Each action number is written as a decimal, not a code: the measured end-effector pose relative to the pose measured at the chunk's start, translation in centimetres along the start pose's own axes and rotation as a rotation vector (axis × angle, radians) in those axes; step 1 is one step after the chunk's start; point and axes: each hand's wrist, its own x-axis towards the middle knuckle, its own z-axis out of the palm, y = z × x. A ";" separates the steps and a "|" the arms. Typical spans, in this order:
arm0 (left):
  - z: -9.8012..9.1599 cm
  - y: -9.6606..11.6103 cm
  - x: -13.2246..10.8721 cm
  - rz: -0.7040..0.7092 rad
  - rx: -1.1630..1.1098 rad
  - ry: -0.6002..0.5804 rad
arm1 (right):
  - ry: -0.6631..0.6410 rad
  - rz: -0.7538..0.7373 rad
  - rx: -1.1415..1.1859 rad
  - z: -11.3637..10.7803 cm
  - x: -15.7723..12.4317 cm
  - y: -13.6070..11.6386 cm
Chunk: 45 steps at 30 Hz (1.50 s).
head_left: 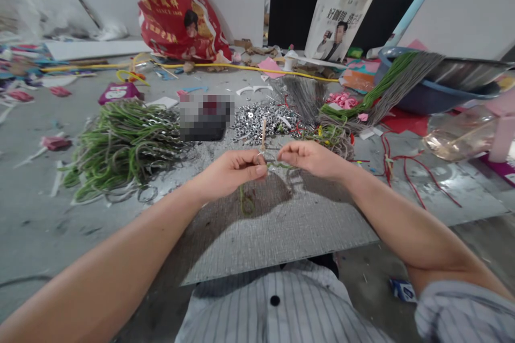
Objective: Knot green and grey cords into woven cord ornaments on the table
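Thin green cord (277,165), fuzzy-surfaced, stretched short between both hands above the centre of a grey board; one end drops into a loose loop under the left fingers.

Left hand (231,171): grip closed, thumb and forefinger pinching the cord. Right hand (308,158): grip closed too, fingertips pinched on the cord's other end. The two hands are near each other, fingertips just apart.

A slim, pale wooden stick (263,131) stands upright just behind the left fingertips. Cannot tell if the left hand holds it.

Grey board (281,225): flat, rectangular, with a fine woven texture. Its near edge lies over a striped shirt (281,305).

Beyond the hands is a heap of small, shiny metal washers (253,118), round with holes. To its left is a tangled pile of green and grey cords (123,144), looped and springy. To the right, a straight bundle of green and grey cords (386,86) leans on a blue basin (406,99), which carries a steel bowl (462,69). Pink scraps (341,99) lie beside the bundle's lower end. Thin red wires (410,177) trail over the board's right part.

Farther back, a yellow cable (241,67) runs across. A crumpled, glossy red plastic bag (179,19) and a white tote bag (341,10) stand against the wall.
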 end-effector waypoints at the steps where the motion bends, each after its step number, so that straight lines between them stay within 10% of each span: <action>1: -0.1 0.1 0.0 0.003 -0.010 0.013 | -0.069 0.016 -0.056 -0.2 -0.1 -0.1; 13: 0.0 -0.5 0.2 -0.097 -0.051 0.026 | 0.307 -0.158 0.451 -1.5 -0.2 0.2; 33: 0.3 -1.0 0.3 -0.214 -0.021 0.029 | 0.514 -0.271 0.391 -1.7 -0.2 -0.5; 45: 0.3 -1.0 0.4 -0.310 -0.079 0.222 | 0.529 -0.275 0.479 -2.0 -0.7 -1.6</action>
